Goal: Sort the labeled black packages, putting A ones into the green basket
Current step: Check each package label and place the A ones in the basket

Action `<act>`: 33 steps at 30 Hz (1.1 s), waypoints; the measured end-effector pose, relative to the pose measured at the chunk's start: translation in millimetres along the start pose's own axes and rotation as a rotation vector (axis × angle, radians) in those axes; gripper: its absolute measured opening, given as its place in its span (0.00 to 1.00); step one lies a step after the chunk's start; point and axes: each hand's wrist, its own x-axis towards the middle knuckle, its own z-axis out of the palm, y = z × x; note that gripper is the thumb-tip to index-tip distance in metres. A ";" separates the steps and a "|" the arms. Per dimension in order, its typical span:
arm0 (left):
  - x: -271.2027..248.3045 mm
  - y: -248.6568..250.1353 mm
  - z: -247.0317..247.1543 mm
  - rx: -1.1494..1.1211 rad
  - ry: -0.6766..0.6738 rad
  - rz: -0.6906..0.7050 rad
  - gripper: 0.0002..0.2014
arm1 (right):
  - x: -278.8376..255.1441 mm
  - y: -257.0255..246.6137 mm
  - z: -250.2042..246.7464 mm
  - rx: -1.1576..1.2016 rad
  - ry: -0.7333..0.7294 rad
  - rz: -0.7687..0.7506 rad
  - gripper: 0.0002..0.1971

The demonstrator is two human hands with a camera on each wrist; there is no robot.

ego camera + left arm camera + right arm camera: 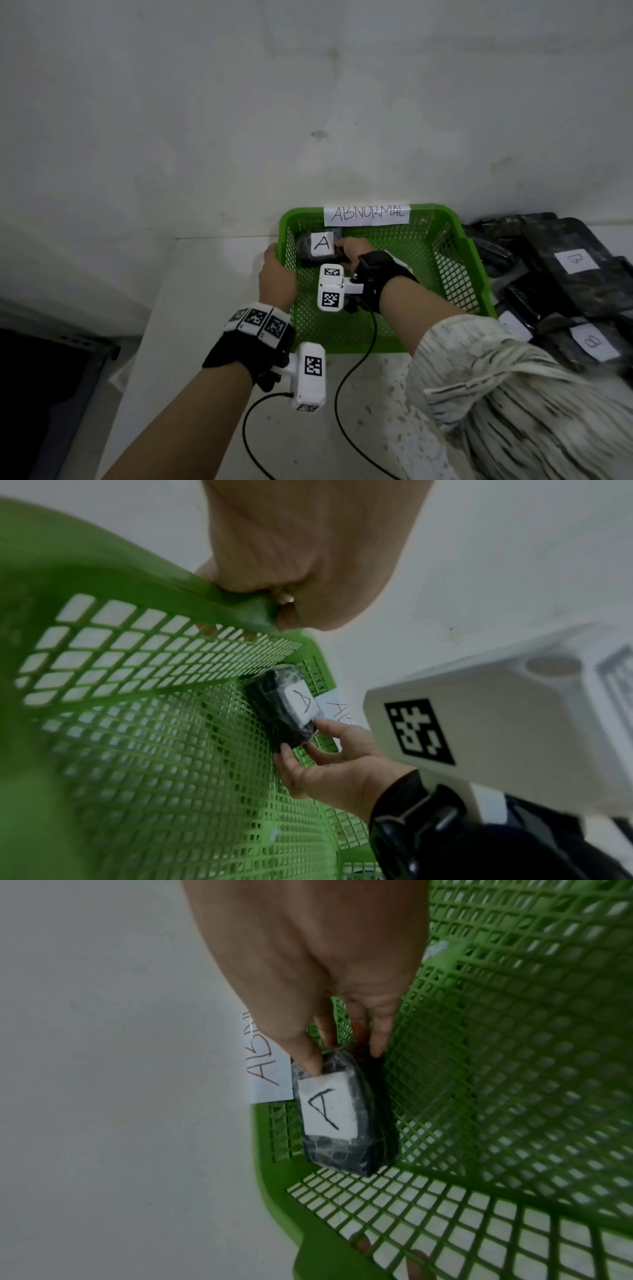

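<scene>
A green mesh basket [455, 274] with an "ABNORMAL" paper label [366, 215] sits on the white table against the wall. A black wrapped package with a white "A" label [318, 248] lies in the basket's far left corner. My right hand [342, 248] reaches into the basket and pinches the package's near end, thumb on top beside the label [325, 1110] and fingers [378, 1042] along the side. My left hand [274, 263] grips the basket's left rim [240, 610], with the fingers curled over the rim.
A pile of black packages lies right of the basket, two showing "B" labels [579, 260] [596, 342]. The white wall stands right behind the basket. The table's left edge [150, 325] drops to a dark gap. Wrist-camera cables [342, 394] trail over the near table.
</scene>
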 end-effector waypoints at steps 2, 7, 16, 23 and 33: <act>0.6 -0.5 -0.2 -0.003 -0.010 -0.001 0.25 | -0.2 -0.4 0.1 -0.040 -0.012 -0.015 0.22; 3.7 -1.7 -3.0 0.007 -0.055 -0.040 0.29 | -8.0 -4.8 -5.7 -0.129 -0.023 -0.039 0.22; -26.4 33.7 29.4 0.337 0.147 -0.031 0.33 | -30.6 -6.2 -70.7 -0.077 0.147 -0.160 0.26; -70.4 62.9 99.4 0.378 -0.069 0.079 0.30 | -40.8 10.6 -161.9 -0.119 0.305 -0.256 0.27; -113.5 81.1 206.9 0.390 -0.299 0.174 0.26 | -65.6 39.0 -251.2 -0.598 0.290 -0.157 0.30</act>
